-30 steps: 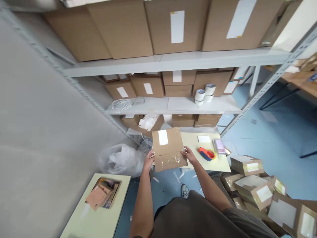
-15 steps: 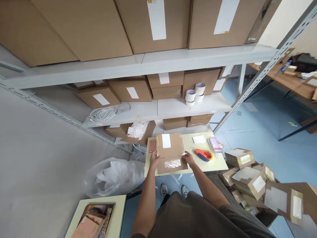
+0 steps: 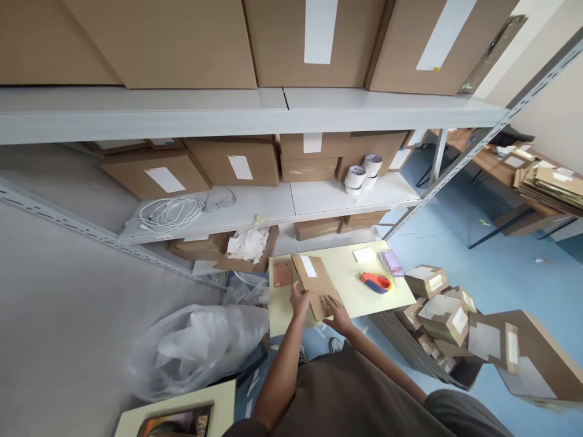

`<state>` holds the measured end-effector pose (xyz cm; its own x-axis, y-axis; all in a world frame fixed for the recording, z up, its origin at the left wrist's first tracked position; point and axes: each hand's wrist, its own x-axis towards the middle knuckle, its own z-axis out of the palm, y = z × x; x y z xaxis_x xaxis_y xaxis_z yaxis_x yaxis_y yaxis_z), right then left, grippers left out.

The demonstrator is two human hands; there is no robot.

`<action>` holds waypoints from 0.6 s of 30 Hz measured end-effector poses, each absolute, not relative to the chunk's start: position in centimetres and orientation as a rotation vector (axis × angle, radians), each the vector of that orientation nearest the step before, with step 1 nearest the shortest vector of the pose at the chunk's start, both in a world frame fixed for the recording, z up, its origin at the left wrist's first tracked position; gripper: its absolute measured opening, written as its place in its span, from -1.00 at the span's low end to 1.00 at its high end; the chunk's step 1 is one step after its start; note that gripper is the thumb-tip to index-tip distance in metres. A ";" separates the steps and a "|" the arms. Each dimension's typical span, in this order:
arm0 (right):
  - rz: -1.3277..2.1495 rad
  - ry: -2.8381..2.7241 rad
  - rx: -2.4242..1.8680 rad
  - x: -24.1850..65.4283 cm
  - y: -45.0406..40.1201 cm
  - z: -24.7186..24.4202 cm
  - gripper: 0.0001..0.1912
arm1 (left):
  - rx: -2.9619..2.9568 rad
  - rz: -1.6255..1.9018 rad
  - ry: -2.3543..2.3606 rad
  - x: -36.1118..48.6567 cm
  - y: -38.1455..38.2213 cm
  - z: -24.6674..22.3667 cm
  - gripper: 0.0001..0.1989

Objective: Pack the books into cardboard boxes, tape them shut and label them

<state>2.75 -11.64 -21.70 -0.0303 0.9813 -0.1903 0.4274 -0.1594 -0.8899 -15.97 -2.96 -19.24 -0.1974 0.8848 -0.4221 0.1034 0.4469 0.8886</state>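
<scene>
A flattened brown cardboard box [image 3: 319, 280] with a white label lies at a slant on the pale yellow table [image 3: 350, 291]. My left hand [image 3: 299, 298] grips its left side, fingers bent over the edge. Across the near right part of the cardboard, my right hand [image 3: 336, 315] rests with its fingers spread. A pinkish-brown sheet [image 3: 282, 274] lies left of the box. To the right are a red-and-blue tape dispenser [image 3: 376, 282], a white card stack [image 3: 364, 255] and a blurred-out purple item [image 3: 390, 262].
A grey shelf rack [image 3: 218, 212] with cartons rises behind the table. It bears tape rolls [image 3: 355, 176] and a coiled white cable [image 3: 173, 212]. Packed boxes [image 3: 441, 315] pile up at the right. A clear plastic bag [image 3: 200, 346] sits at the left, near a second table [image 3: 223, 400].
The cardboard box has turned from lying square and broad to a slanted, narrower shape. My right hand has moved from its right edge onto its near part. The head view has shifted.
</scene>
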 end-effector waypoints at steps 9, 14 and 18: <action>0.990 -0.920 -1.645 7.2 -11.0 -18.6 -0.67 | 0.986 1.080 1.381 -16.9 4.8 -15.9 -0.08; 1.144 -0.807 -1.625 10.7 -11.2 -18.3 -0.72 | 1.063 0.920 1.207 -16.3 8.1 -14.9 -0.16; 1.115 -0.782 -1.553 11.1 -10.0 -18.1 -0.38 | 1.050 0.872 1.212 -15.3 7.3 -15.1 -0.19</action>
<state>11.14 -10.03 -18.11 0.3590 0.8948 -0.2654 -0.0548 -0.2636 -0.9631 -15.30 7.30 -15.14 0.1629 0.9403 -0.2987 0.0160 0.3002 0.9537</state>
